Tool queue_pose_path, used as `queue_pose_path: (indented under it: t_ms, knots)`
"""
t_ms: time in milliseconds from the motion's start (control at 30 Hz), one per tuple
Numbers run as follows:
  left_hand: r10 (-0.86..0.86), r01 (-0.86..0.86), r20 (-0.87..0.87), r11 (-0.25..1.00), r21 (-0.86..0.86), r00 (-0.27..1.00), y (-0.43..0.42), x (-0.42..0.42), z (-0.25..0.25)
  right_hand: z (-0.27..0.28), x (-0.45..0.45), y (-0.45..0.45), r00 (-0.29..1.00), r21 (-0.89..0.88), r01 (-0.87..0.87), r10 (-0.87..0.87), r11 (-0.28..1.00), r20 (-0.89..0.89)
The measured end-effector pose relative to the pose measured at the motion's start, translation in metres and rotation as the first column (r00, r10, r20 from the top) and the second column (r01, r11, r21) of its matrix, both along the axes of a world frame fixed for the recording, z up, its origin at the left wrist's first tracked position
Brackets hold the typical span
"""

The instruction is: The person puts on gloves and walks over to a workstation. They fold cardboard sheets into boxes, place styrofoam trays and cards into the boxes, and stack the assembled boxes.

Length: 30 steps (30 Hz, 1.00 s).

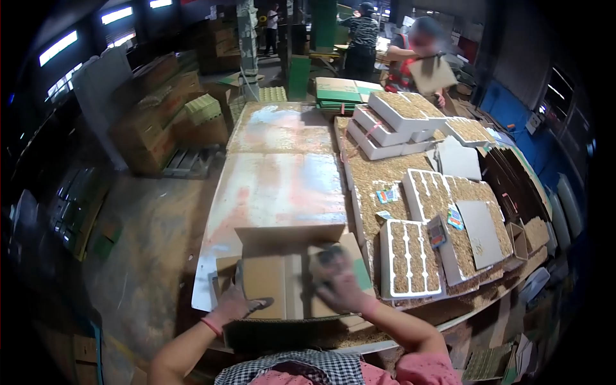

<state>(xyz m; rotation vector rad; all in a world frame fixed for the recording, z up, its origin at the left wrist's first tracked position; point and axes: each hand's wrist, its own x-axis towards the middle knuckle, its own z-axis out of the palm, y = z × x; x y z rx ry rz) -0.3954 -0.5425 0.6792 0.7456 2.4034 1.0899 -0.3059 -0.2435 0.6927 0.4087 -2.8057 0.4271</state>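
Observation:
An open cardboard box (264,276) stands at the near edge of the white table, its far flap raised. My left hand (236,300) grips the box's left side, with the thumb over the near left corner. Over the right part of the box is my right hand (340,289), blurred and gloved like the left. Its fingers are smeared by motion near a dark patch, so I cannot make out whether they hold anything. A green and brown flap (357,260) extends to the right of the box.
To the right, white foam trays (410,260) filled with brown grains stand on a grain-covered surface. More trays (404,115) are stacked farther back. Green-edged cardboard (346,91) lies at the far end. A co-worker (423,58) holds a cardboard piece at the back right.

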Motion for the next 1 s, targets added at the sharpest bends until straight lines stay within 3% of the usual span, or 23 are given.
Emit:
queue_pose_path:
  t_ms: [33, 67, 100, 167, 233, 267, 300, 333, 400, 467, 533, 567, 633, 667, 700, 733, 767, 800, 833, 867, 900, 967, 1000]
  knots:
    - [-0.041, 0.040, 0.004, 0.998, 0.040, 0.999, -0.003, 0.000, -0.004, 0.001, 0.005, 0.011, 0.982, -0.407, 0.187, -0.187, 0.894, 0.040]
    - [-0.029, 0.025, 0.045, 0.996, 0.082, 0.999, -0.005, 0.001, -0.005, -0.031, 0.012, 0.032, 0.926, -0.489, 0.369, -0.269, 0.790, 0.264]
    - [-0.019, 0.008, 0.087, 0.992, 0.124, 0.996, -0.006, 0.003, -0.007, -0.049, 0.022, 0.025, 0.898, -0.596, 0.399, -0.165, 0.697, 0.408]
    - [0.020, -0.050, 0.163, 0.982, 0.182, 0.986, -0.003, -0.009, 0.000, -0.044, 0.008, 0.014, 0.852, -0.681, 0.446, -0.042, 0.581, 0.522]
    - [-0.051, 0.096, -0.338, 0.989, 0.117, 0.940, 0.001, -0.037, 0.005, -0.010, -0.026, 0.006, 0.870, -0.861, 0.463, 0.074, 0.211, 0.487]
    - [-0.233, 0.160, -0.623, 0.972, -0.172, 0.747, 0.000, -0.062, 0.012, -0.010, -0.059, 0.014, 0.879, -0.871, 0.457, 0.056, 0.181, 0.473]
    - [-0.179, 0.145, -0.589, 0.984, -0.104, 0.788, 0.005, -0.091, 0.011, -0.010, -0.092, 0.023, 0.887, -0.880, 0.450, 0.038, 0.151, 0.460]
    - [-0.075, 0.105, -0.449, 0.994, 0.043, 0.890, 0.014, -0.129, 0.011, 0.024, -0.128, 0.025, 0.899, -0.845, 0.417, -0.015, 0.335, 0.438]
    - [0.075, -0.057, -0.054, 0.957, 0.283, 0.996, 0.034, -0.194, 0.017, 0.003, -0.202, 0.037, 0.935, -0.941, 0.313, 0.131, 0.125, 0.329]
    - [0.085, -0.095, 0.045, 0.941, 0.324, 0.995, 0.042, -0.217, 0.020, -0.009, -0.247, 0.035, 0.937, -0.932, 0.309, 0.106, 0.191, 0.332]
    - [0.191, -0.194, 0.036, 0.962, 0.193, 0.981, 0.047, -0.227, 0.017, -0.072, -0.277, 0.037, 0.950, -0.943, 0.251, 0.130, 0.220, 0.284]
    - [0.040, -0.050, -0.232, 0.998, -0.037, 0.972, 0.034, -0.251, -0.049, -0.103, -0.279, 0.038, 0.884, -0.855, 0.376, 0.137, 0.357, 0.446]
    - [0.196, -0.182, -0.157, 0.978, 0.103, 0.968, 0.033, -0.233, -0.049, -0.105, -0.271, 0.034, 0.775, -0.677, 0.493, 0.077, 0.546, 0.627]
    - [0.140, -0.150, -0.300, 0.989, -0.011, 0.944, 0.013, -0.247, -0.084, -0.082, -0.266, 0.032, 0.763, -0.618, 0.504, 0.024, 0.603, 0.646]
    - [0.074, -0.141, -0.436, 0.982, -0.124, 0.897, -0.008, -0.260, -0.119, -0.161, -0.272, 0.065, 0.947, -0.451, 0.181, -0.031, 0.874, 0.320]
    - [-0.170, -0.149, -0.611, 0.888, -0.436, 0.774, -0.036, -0.277, -0.160, -0.126, -0.249, 0.063, 0.903, -0.612, 0.403, -0.186, 0.680, 0.388]
    - [0.328, -0.310, -0.051, 0.925, 0.219, 0.943, -0.043, -0.253, -0.144, -0.097, -0.221, 0.077, 0.886, -0.464, 0.452, -0.322, 0.762, 0.334]
    - [0.233, -0.676, 0.663, 0.487, 0.553, 0.711, -0.050, -0.221, -0.118, -0.053, -0.184, 0.076, 0.828, -0.272, 0.554, -0.485, 0.787, 0.282]
    - [0.232, -0.643, 0.614, 0.447, 0.621, 0.754, -0.052, -0.193, -0.110, -0.068, -0.151, 0.085, 0.786, -0.314, 0.618, -0.555, 0.721, 0.272]
    - [0.368, -0.625, 0.519, 0.586, 0.516, 0.772, -0.048, -0.157, -0.106, -0.085, -0.127, 0.090, 0.672, -0.327, 0.732, -0.555, 0.597, 0.490]
    - [0.475, -0.613, 0.401, 0.696, 0.373, 0.783, -0.044, -0.120, -0.102, -0.088, -0.111, 0.091, 0.571, -0.158, 0.741, -0.490, 0.652, 0.659]
    - [0.604, -0.606, 0.116, 0.795, -0.029, 0.788, -0.038, -0.080, -0.086, -0.078, -0.092, 0.086, 0.700, -0.384, 0.698, -0.460, 0.605, 0.547]
    - [0.665, -0.675, 0.150, 0.738, 0.021, 0.732, -0.036, -0.075, -0.074, -0.076, -0.089, 0.093, 0.757, -0.523, 0.652, -0.434, 0.549, 0.488]
